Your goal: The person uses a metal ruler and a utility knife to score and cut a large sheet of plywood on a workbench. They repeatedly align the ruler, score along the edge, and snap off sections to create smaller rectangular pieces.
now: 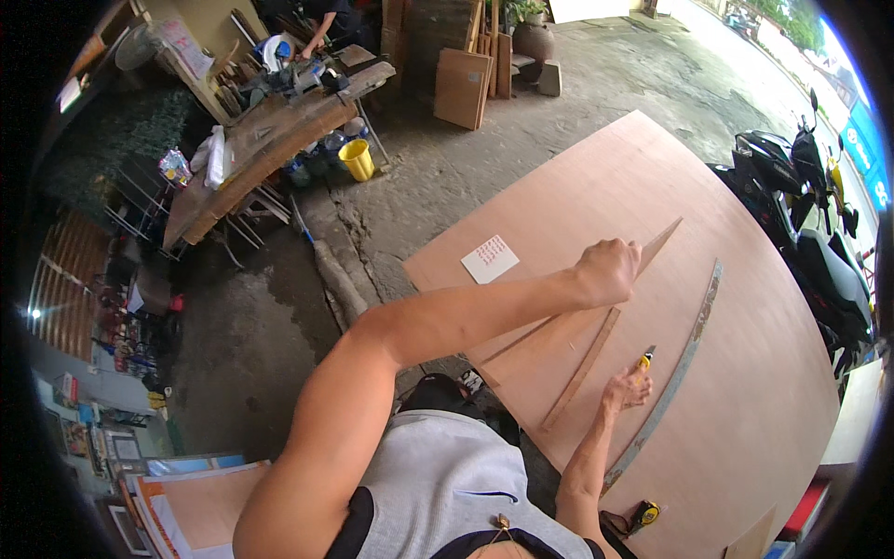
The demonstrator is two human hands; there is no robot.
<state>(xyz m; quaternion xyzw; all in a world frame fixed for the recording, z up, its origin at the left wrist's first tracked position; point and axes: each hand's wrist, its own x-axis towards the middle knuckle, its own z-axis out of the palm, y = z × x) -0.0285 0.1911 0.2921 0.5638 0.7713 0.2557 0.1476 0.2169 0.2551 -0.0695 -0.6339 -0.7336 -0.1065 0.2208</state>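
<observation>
Yellow knife (644, 361) juts beyond the fingers (643, 383) of the right hand (628, 388).

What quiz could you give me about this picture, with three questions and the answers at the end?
1. Which hand is holding the yellow knife?
2. True or false: the white card lies on the big wooden board.
3. Which of these is nearest the knife?
a) the yellow bucket
b) the long metal strip
c) the motorbike

Key:
1. The right hand
2. True
3. b
</observation>
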